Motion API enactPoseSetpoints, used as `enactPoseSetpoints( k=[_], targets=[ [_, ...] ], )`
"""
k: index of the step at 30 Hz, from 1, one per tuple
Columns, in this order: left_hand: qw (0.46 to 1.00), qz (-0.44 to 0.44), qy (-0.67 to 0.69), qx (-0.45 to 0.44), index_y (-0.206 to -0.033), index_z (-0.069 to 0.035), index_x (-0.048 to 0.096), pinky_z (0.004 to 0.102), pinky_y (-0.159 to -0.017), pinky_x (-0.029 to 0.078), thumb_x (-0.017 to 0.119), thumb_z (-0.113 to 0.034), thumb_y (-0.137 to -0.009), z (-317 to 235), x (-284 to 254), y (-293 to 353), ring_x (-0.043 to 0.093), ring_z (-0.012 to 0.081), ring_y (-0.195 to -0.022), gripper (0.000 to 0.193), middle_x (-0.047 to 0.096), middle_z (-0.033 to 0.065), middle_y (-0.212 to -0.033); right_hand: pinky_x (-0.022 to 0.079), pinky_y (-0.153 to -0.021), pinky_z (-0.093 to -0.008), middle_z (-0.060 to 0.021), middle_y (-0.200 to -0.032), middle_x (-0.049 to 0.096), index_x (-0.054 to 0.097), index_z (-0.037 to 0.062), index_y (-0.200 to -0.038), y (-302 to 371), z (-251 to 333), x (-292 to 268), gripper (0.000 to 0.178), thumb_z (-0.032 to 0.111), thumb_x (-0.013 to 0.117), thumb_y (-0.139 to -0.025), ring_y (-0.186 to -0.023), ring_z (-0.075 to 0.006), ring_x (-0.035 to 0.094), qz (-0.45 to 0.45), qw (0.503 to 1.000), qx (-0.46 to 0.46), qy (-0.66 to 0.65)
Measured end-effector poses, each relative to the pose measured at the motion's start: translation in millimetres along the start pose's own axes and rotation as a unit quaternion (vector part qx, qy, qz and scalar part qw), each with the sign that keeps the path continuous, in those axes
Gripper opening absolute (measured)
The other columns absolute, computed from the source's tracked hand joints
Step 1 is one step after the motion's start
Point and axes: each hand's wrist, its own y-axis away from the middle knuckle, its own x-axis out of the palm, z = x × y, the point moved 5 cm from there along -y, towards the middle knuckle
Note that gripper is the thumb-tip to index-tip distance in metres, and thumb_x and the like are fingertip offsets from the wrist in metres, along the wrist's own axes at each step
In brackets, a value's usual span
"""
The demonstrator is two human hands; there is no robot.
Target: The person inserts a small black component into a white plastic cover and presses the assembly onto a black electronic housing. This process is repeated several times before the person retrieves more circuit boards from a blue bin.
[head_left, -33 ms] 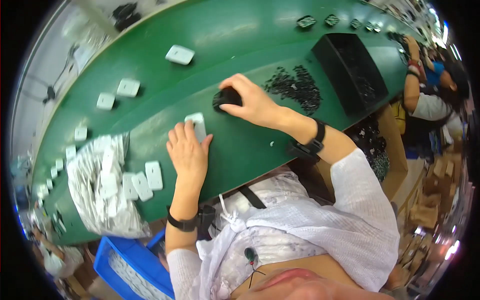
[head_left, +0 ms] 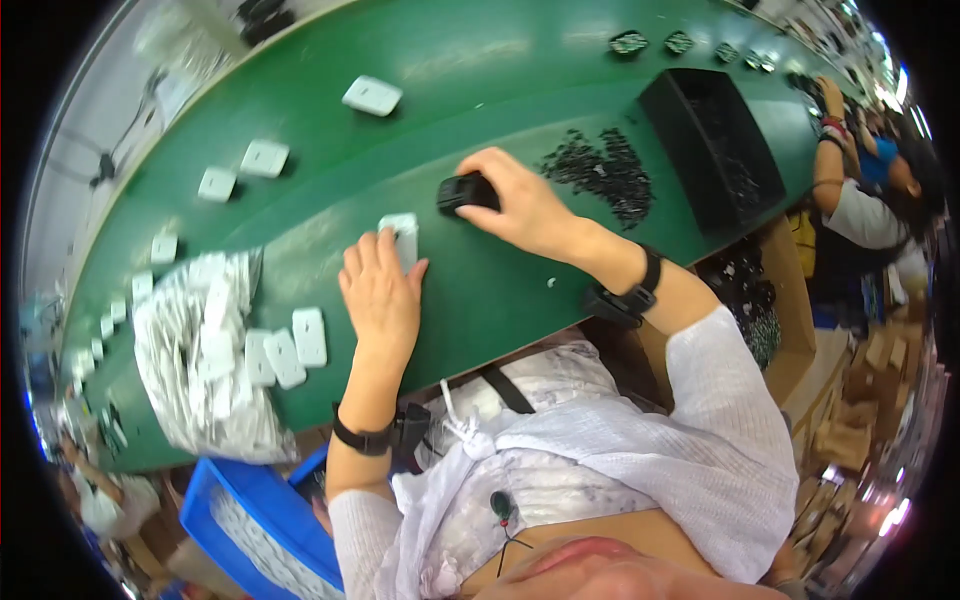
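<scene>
Holding a black block w/ R hand fingers, near white plate under L hand on green worktop; can't tell if L fingers grip or just rest tbh.

Long green worktable, brown cardboard at right; bright white lights

text: none legible | labels: none | numbers: none | signs: none

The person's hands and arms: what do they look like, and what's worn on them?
The left hand and right hand are ungloved. Each forearm wears a black strap carrying a chunky dark piece. Loose, textured white sleeves end near the elbows.
</scene>
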Motion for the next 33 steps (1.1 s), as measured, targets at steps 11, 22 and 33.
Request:
enactPoseSetpoints(
  k=[11, 22, 33],
  targets=[
    [0.970, -0.027, 0.234, 0.058, -0.131, -0.006, 0.049, 0.0417, -0.095, 0.042, 0.061, 0.007, -0.076, 29, -6, 17, 0.053, 0.0304, -0.116, 0.058, 0.058, 0.0118, -0.122, 0.048, -0.092, -0.0376, -0.0124, -0.116, 0.064, 0.061, 0.0038, -0.117, 7, 43, 8, 0.039, 0.004, 0.070, -0.079, -0.107, -0.0296, 0.059, 0.032, 0.995, -0.091, 0.018],
    [0.957, -0.073, 0.270, 0.082, -0.124, -0.004, 0.059, 0.0406, -0.096, 0.046, 0.047, 0.013, -0.078, 37, -10, 28, 0.057, 0.0327, -0.118, 0.051, 0.060, 0.0148, -0.127, 0.050, -0.089, -0.0371, -0.0102, -0.113, 0.065, 0.062, 0.0044, -0.115, 6, 53, 51, 0.036, 0.005, 0.070, -0.079, -0.104, -0.0288, 0.059, 0.109, 0.988, -0.100, 0.041],
    [0.977, -0.041, 0.160, 0.133, -0.131, -0.002, 0.054, 0.0405, -0.098, 0.045, 0.060, 0.005, -0.081, 14, -7, 23, 0.056, 0.0344, -0.118, 0.051, 0.055, 0.0178, -0.133, 0.053, -0.081, -0.0363, -0.0054, -0.104, 0.063, 0.065, 0.0120, -0.106, 15, 35, 54, 0.035, 0.010, 0.072, -0.072, -0.099, -0.0277, 0.059, 0.038, 0.988, -0.144, 0.042]
  ],
)
